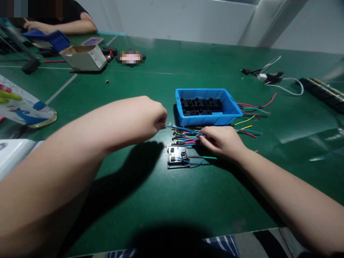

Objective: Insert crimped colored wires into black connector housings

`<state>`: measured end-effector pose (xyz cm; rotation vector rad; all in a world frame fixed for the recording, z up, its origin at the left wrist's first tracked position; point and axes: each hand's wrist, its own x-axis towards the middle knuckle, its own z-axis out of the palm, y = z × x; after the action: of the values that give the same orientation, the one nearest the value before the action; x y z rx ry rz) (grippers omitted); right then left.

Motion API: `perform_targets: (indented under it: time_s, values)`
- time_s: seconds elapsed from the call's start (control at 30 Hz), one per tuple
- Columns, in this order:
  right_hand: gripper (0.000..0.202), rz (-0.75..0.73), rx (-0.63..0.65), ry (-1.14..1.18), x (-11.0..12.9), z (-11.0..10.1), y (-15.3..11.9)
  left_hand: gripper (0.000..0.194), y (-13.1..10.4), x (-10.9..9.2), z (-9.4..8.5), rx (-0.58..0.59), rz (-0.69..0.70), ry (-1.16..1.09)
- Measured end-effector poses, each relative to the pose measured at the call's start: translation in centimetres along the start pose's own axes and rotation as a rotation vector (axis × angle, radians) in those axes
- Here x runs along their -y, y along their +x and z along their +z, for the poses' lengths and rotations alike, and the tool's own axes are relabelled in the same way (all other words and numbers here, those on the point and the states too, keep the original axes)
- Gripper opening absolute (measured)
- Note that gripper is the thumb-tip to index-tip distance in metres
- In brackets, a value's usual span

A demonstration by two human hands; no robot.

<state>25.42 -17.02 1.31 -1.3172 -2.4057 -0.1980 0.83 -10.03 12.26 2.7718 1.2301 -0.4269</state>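
Note:
A blue wire (184, 129) stretches between my two hands, above a bunch of coloured wires (182, 137) with metal ends on the table. My left hand (149, 116) is closed around the wire's left end, and the fingers hide its tip. Thumb and fingers of my right hand (221, 140) pinch the same wire further right, over the bunch. Just below lies a small square black panel (177, 157), open side up, with a blue and a green wire attached. Behind the bunch stands a blue bin (212, 119) holding several black plastic parts (200, 104).
On the green table (150, 200) a white carton (87, 59) and a blurred round object (131, 58) stand at the back left. A patterned package (25, 104) lies at left. Cables (268, 77) and a black strip (325, 93) lie at right. Another person's arm (64, 27) rests at the far left.

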Motion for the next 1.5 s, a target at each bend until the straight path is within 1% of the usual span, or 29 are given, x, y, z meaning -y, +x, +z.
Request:
perform_targets:
  time_s: [0.1, 0.2, 0.33, 0.4, 0.5, 0.67, 0.77, 0.87, 0.97, 1.07, 1.2, 1.27, 1.4, 1.5]
  values:
    - [0.021, 0.035, -0.016, 0.002, -0.1, 0.1, 0.0, 0.028, -0.4, 0.5, -0.3, 0.024, -0.061, 0.024]
    - [0.020, 0.051, -0.064, -0.016, 0.0, 0.0, -0.1, 0.029, -0.6, 0.4, -0.4, 0.024, -0.090, 0.042]
    - [0.022, -0.044, -0.185, -0.061, 0.4, -0.5, -0.2, 0.029, -0.6, 0.2, -0.4, 0.007, -0.114, 0.037]
    - [0.022, -0.066, -0.211, -0.101, 0.6, -0.6, -0.2, 0.030, -0.6, 0.2, -0.3, 0.024, -0.120, 0.041]
    - [0.023, -0.037, -0.180, -0.129, 0.9, -0.6, -0.3, 0.032, -0.4, 0.3, -0.1, 0.010, -0.130, 0.057]
    - [0.027, -0.001, -0.111, -0.065, 1.0, -0.6, -0.1, 0.034, -0.1, 0.5, 0.7, -0.081, -0.126, 0.057]
    - [0.028, -0.007, -0.105, -0.041, 1.1, -0.7, -0.1, 0.037, 0.0, 0.3, 0.9, -0.104, -0.099, 0.079]
    - [0.027, -0.020, -0.108, -0.034, 1.1, -0.8, -0.1, 0.037, 0.0, -0.3, 0.7, -0.122, -0.040, 0.072]
    - [0.025, -0.060, -0.068, -0.006, 1.3, -0.8, -0.2, 0.033, -0.1, -1.3, 0.5, -0.092, 0.042, 0.006]
    - [0.021, -0.103, -0.012, 0.072, 1.6, -0.9, -0.2, 0.026, -0.3, -2.4, 0.5, -0.043, 0.107, -0.069]
    - [0.022, -0.173, 0.032, 0.162, 2.1, -1.2, -0.2, 0.024, -0.1, -3.4, 1.0, -0.026, 0.190, -0.170]
    - [0.024, -0.201, 0.045, 0.175, 2.3, -1.2, -0.2, 0.024, 0.2, -3.7, 1.4, -0.020, 0.223, -0.217]
    - [0.016, -0.225, 0.036, 0.141, 2.4, -1.2, -0.3, 0.025, 0.7, -3.7, 2.1, 0.015, 0.257, -0.272]
    - [0.015, -0.240, 0.022, 0.160, 2.5, -1.3, -0.3, 0.026, 0.9, -3.5, 2.3, 0.056, 0.283, -0.281]
